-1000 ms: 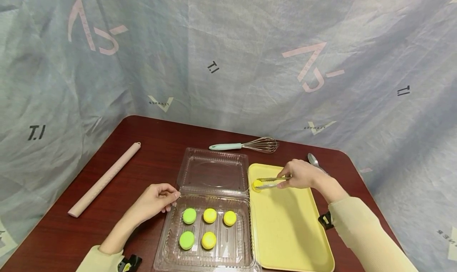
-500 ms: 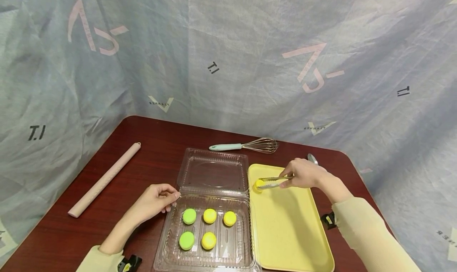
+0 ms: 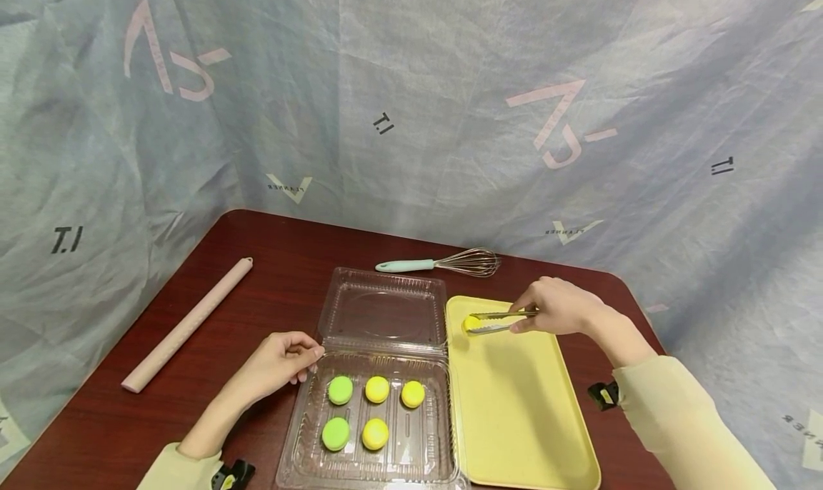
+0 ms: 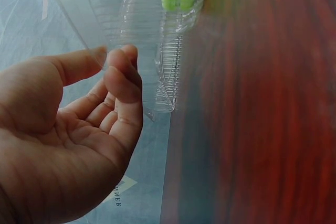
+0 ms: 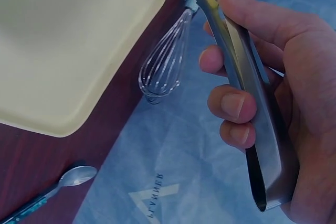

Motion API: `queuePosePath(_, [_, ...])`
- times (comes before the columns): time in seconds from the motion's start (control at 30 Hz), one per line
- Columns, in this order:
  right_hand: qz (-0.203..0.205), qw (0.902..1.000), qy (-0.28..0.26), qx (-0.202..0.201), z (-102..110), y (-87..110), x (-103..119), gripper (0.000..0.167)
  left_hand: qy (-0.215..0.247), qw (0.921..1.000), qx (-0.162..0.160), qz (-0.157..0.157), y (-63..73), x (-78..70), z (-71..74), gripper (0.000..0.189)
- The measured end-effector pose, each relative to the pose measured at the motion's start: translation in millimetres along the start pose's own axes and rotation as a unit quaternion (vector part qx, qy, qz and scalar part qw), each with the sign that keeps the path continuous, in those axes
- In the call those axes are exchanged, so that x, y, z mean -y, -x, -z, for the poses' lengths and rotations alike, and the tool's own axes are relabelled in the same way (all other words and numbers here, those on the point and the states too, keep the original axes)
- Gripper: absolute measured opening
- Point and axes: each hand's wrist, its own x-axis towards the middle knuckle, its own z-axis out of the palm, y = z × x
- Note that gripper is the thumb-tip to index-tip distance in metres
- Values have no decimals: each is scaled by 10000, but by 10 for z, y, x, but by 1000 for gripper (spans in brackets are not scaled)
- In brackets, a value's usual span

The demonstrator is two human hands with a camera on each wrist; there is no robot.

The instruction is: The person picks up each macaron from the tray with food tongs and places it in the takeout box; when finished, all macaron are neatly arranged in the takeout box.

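My right hand (image 3: 562,306) grips metal tongs (image 5: 273,145), fingers and thumb wrapped round the two arms. Between the toothed tips is a yellow macaron (image 3: 471,324), above the far left corner of the yellow tray (image 3: 514,411); a shadow falls on the tray below it. My left hand (image 3: 279,361) pinches the left edge of a clear plastic container (image 3: 408,448) near its hinge, thumb on one side and fingers on the other. Inside the container's near half sit two green macarons (image 3: 341,390) and three yellow macarons (image 3: 376,389). The lid (image 3: 388,308) lies folded back.
A whisk (image 3: 444,263) with a pale blue handle lies behind the container. To the left, a pink rolling pin (image 3: 189,326) rests slanted on the dark red table (image 3: 283,251). A spoon (image 5: 76,177) lies beyond the tray. A grey cloth (image 3: 411,118) hangs behind.
My right hand has moved right and a little away from me, carrying the macaron in the tongs. The spoon has become hidden behind it in the head view. My left hand stays put.
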Motion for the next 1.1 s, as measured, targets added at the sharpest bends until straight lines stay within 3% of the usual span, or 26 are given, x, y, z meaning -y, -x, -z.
queuePosePath(0.3, [103, 9997, 147, -137, 61, 53, 116, 16, 15, 10000, -13, 15, -3, 16, -3, 20])
queuePosePath(0.47, [378, 9984, 312, -272, 104, 74, 224, 13, -9, 10000, -12, 10, 2, 4, -2, 20])
queuePosePath(0.73, [647, 9955, 548, -419, 127, 89, 476, 21, -26, 10000, -26, 35, 6, -13, 3, 20])
queuePosePath(1.1, [1237, 9884, 688, -553, 85, 71, 712, 11, -16, 10000, 2, 17, 0, -12, 2, 20])
